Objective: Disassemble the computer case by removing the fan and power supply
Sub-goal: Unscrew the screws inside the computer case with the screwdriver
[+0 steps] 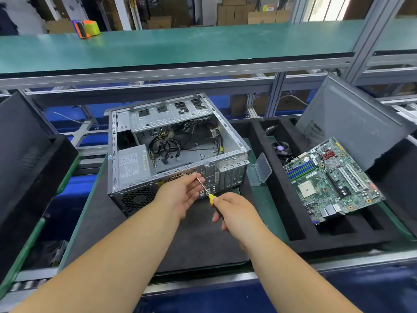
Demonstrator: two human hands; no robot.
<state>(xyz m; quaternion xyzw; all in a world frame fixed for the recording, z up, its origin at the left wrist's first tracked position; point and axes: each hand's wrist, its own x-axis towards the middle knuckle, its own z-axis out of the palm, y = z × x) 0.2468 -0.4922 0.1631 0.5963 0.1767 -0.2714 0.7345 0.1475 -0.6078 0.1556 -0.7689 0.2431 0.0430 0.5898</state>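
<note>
- Grey steel computer case lies on its side with the open side up, on a dark foam mat at the middle of the bench, in the head view.
- Inside it, a silver boxed power supply with a white label sits in the near-left corner, its round vent grille facing the person.
- A tangle of black and yellow cables lies loose on the case floor beside the power supply.
- The right hand is wrapped around the handle of a yellow-and-black screwdriver, its metal shaft angled up to the case's rear panel.
- The left hand pinches the shaft near its tip with thumb and fingertips, just against the rear panel.
- A clear plastic hinged box stands open just right of the case.
- A green motherboard rests tilted across a black foam tray to the right.
- A grey metal side panel leans behind the motherboard.
- An orange and green object sits on the green upper shelf.
</note>
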